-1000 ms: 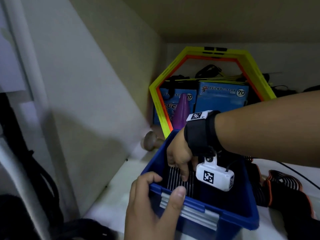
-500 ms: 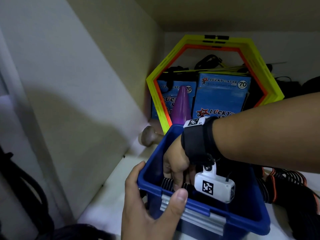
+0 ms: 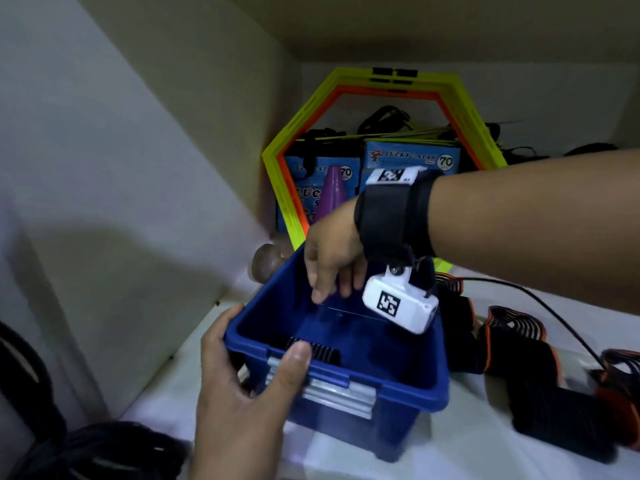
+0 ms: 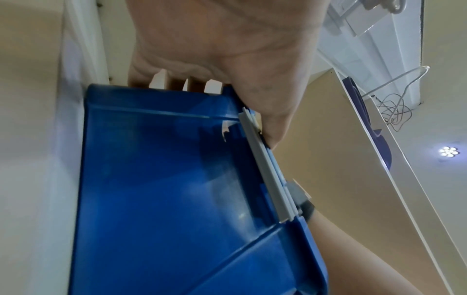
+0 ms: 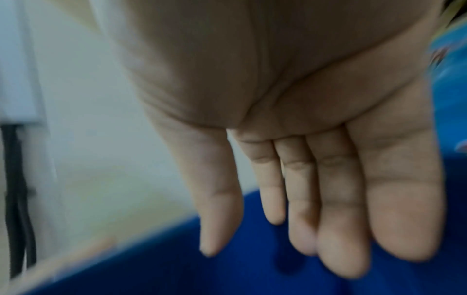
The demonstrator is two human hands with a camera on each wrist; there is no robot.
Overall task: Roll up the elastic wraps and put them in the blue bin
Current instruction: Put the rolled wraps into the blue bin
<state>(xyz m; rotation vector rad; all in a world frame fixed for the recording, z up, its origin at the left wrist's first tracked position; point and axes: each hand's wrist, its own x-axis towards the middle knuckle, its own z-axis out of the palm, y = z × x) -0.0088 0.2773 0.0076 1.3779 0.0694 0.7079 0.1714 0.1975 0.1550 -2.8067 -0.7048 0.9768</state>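
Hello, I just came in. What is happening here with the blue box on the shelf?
A person is putting rolled elastic wraps into a blue bin. The left hand holds the bin's near corner, thumb on the rim. The right hand hangs open and empty above the bin, fingers straight. One dark rolled wrap lies inside, against the near wall. More unrolled wraps, black with orange edges, lie on the shelf to the right of the bin.
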